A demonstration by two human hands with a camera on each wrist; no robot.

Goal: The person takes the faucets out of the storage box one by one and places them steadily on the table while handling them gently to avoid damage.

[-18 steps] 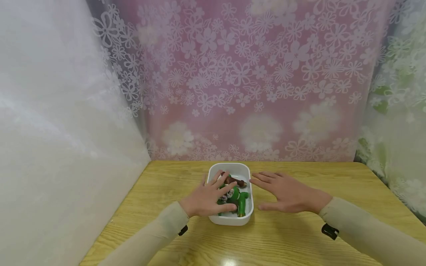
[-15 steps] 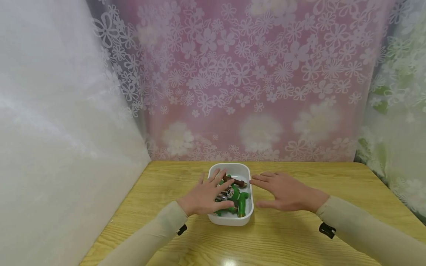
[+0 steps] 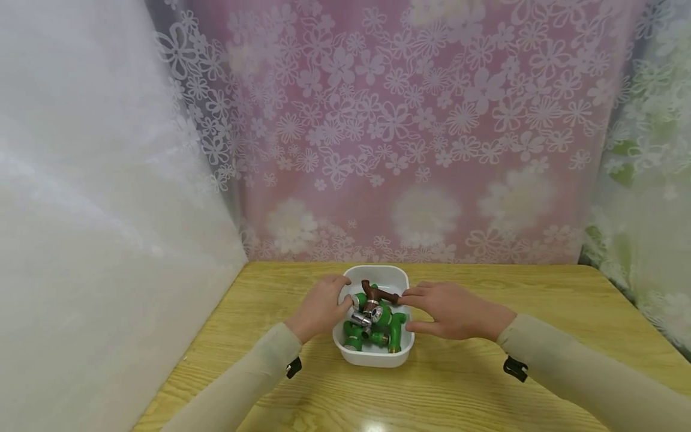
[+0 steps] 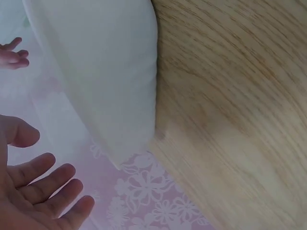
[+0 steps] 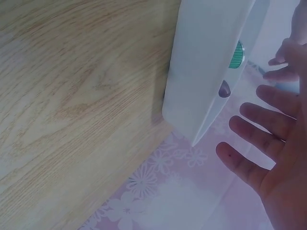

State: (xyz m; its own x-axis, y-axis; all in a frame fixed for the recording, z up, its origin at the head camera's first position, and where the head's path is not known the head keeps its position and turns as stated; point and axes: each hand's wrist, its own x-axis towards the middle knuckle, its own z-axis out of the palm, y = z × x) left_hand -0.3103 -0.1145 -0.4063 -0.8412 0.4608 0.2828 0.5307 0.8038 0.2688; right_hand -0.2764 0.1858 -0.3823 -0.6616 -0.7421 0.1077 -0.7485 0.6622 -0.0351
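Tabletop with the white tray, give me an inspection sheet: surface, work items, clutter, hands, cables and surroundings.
Surface: wood-grain tabletop, bright glare at the near side.
Work items: white tray holding a loose pile: green pieces, a brown branching piece toward the far end, a silver piece on the left.
Clutter: nothing seen outside the tray.
Hands: left hand at the tray's left rim, right hand at its right rim; neither holds anything.
Cables: nothing seen.
Surroundings: pink floral curtain behind, whitish sheet left, green-patterned sheet right.
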